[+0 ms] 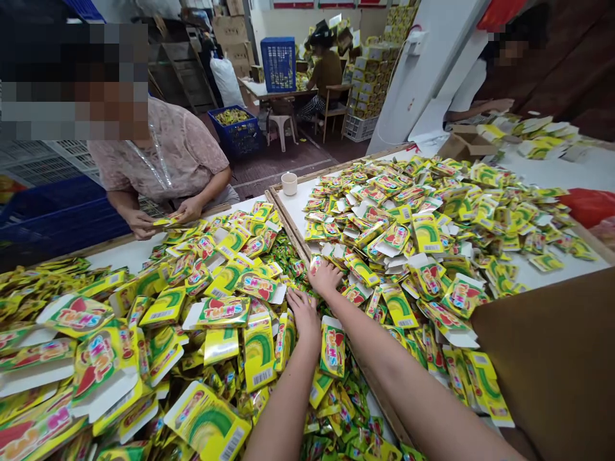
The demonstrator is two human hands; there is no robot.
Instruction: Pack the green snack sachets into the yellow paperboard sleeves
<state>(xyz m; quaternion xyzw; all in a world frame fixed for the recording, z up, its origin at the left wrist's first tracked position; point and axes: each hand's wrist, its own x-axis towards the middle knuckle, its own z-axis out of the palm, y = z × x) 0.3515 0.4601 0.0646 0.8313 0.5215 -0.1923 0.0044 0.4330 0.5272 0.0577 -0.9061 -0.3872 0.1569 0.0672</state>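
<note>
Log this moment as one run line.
left hand: spread over yellow printed cartons | right hand: on those cartons | co-worker's hands: holding a yellow carton

And we're on the pile: our left hand [303,318] and right hand [325,278] spread over yellow printed cartons [259,351], a white cup [289,184] well beyond our fingertips [317,265]!

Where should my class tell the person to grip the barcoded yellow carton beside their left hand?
Probably its long edges, pinched from above: the yellow carton lies face up atop the loose pile, with the left hand just to its right.
</note>
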